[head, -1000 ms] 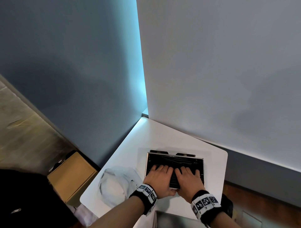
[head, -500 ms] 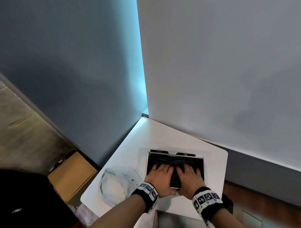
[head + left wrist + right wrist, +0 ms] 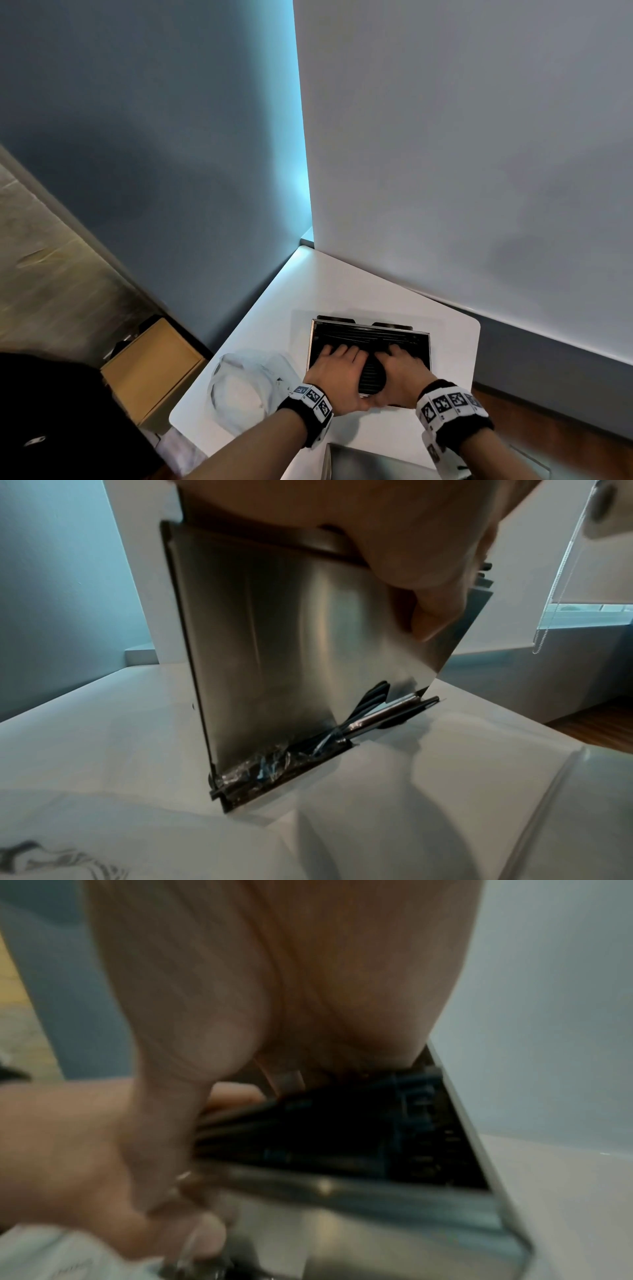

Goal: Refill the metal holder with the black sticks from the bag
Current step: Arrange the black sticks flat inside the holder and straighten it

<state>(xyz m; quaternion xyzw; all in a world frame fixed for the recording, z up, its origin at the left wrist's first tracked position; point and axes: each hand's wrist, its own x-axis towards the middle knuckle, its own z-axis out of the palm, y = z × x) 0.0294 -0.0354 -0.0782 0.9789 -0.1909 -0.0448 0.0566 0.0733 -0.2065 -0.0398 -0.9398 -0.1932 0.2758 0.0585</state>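
The desk (image 3: 342, 294) is white and sits in a corner between two walls. That placement leaves the person standing at its near edge, reaching forward over it.

The holder (image 3: 370, 346) stands upright on the desk, open top facing up, near the middle. It is brushed metal, and a slot runs along its base in the left wrist view. Standing it upright lets the contents settle downward toward that slot; this is a judgement, not something observed.

The bag (image 3: 246, 387) lies slack and crumpled on the desk, just left of the holder. It looks flattened, so most of its contents are probably out.

The sticks (image 3: 371, 375) lie in rows inside the holder, filling the open top. Several ends poke out at the base slot, some in clear wrapping.

Left hand (image 3: 337, 373): palm down over the left part of the opening, fingers reaching straight into the holder onto the sticks, thumb hooked over the near wall. It presses and holds nothing.

Right hand (image 3: 402, 375): the same on the right part, fingers extended onto the sticks, thumb at the near rim beside the left thumb. The right wrist view is blurred, so finer contact cannot be judged.

Both hands appear placed to level and pack the sticks, suggesting the refill is near its end.
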